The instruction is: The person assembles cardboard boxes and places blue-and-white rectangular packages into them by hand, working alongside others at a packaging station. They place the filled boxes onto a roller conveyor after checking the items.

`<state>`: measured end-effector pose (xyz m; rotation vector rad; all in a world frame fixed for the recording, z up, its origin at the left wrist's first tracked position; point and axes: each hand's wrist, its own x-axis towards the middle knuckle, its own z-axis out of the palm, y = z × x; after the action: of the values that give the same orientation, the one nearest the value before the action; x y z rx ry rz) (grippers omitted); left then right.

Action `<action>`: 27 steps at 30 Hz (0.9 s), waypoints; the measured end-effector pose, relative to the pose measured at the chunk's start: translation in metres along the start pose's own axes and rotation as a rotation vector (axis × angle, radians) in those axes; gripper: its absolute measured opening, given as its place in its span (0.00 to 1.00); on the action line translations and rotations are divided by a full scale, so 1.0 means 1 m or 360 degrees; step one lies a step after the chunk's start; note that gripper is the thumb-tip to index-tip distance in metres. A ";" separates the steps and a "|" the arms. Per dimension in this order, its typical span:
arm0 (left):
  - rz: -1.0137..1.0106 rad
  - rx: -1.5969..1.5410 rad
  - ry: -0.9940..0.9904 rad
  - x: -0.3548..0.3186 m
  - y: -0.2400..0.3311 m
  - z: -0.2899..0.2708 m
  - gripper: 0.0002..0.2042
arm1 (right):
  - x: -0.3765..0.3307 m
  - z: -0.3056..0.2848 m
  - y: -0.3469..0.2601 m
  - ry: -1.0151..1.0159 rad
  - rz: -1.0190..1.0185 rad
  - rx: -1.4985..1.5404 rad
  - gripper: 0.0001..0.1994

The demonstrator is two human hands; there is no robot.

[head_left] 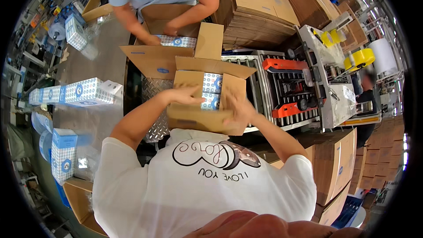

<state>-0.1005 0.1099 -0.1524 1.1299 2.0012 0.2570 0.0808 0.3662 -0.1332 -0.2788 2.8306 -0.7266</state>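
Brown box (pixel 198 121): in the middle, just past the white shirt (pixel 207 185), its top not shut.
Small boxes (pixel 212 90): inside it, between the two hands.
Left hand (pixel 185 95): over the left flap (pixel 187 78), fingers stretched out, gripping nothing.
Right hand (pixel 240 111): by the right flap (pixel 234 81), at the near corner; too blurry, so I cannot tell if it pinches.
Feel: probably stiff, bendy at the folds, not slippery, heavier with things inside.
Best hold: likely low on both sides, because flaps bend.
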 end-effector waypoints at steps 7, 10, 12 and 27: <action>-0.0190 -0.0238 0.1206 -0.010 -0.029 0.070 0.43 | 0.071 -0.035 0.022 0.0984 0.0080 -0.0562 0.46; 0.0110 -0.0945 0.2222 0.020 -0.033 0.081 0.36 | 0.004 0.047 0.026 0.0795 0.0116 -0.0390 0.37; 0.0139 -0.1255 0.2109 0.029 -0.034 0.085 0.34 | -0.012 0.072 0.038 0.0768 0.0322 -0.0356 0.35; -0.0244 -0.1443 0.2010 0.155 0.108 0.129 0.34 | 0.035 -0.042 0.229 0.0667 0.0642 -0.0104 0.22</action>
<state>0.0181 0.2691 -0.2653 0.1248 2.4157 1.9254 0.0073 0.5742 -0.2148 0.4809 3.1441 -0.6636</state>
